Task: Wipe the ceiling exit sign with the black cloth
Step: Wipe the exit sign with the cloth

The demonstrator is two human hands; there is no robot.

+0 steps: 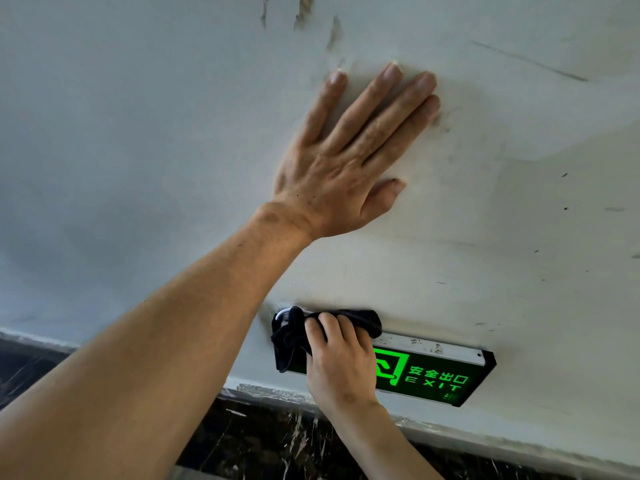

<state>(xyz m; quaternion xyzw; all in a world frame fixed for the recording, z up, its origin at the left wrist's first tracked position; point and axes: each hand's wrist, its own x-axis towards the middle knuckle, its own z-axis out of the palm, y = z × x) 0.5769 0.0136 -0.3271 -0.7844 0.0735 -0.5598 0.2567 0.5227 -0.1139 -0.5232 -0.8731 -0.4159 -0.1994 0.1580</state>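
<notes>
A black exit sign (436, 379) with glowing green letters and a silver top rail hangs from the white ceiling (138, 133). The black cloth (294, 336) is bunched over the sign's left end, covering its corner and part of the top rail. My right hand (337, 362) grips the cloth and presses it against the sign's left part, hiding that part of the face. My left hand (349, 150) lies flat on the ceiling above the sign, fingers spread, holding nothing.
The ceiling carries dark scuffs and peeling streaks near the top (304, 12). Below the sign a dark marble wall (263, 441) with white veins meets the ceiling along a pale strip with torn film.
</notes>
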